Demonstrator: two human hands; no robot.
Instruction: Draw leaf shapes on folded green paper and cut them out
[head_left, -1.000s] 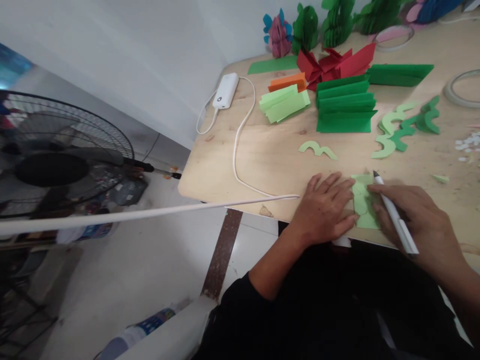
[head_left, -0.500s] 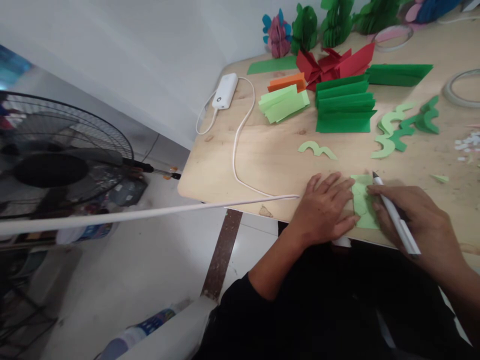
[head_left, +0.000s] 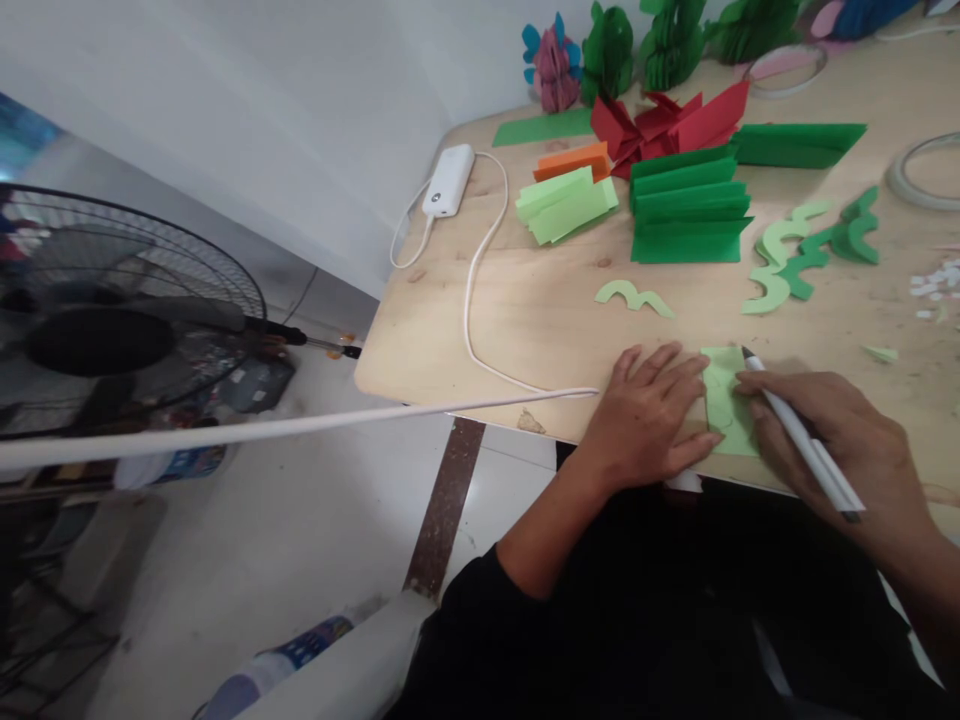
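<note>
Wood tbl [head_left: 420, 330] by white wall [head_left: 300, 80], blk fan [head_left: 105, 340] L.

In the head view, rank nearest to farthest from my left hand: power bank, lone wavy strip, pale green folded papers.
1. Wavy strip, just beyond the left hand.
2. Pale green folded papers, farther up and left.
3. Power bank, by the table's left edge.

No text, brand or number can be read. The blue label [head_left: 311, 640] on the pale plastic bottle [head_left: 234, 692] and the small round mark [head_left: 436, 198] on the white rectangular device [head_left: 453, 170] are unclear.
</note>
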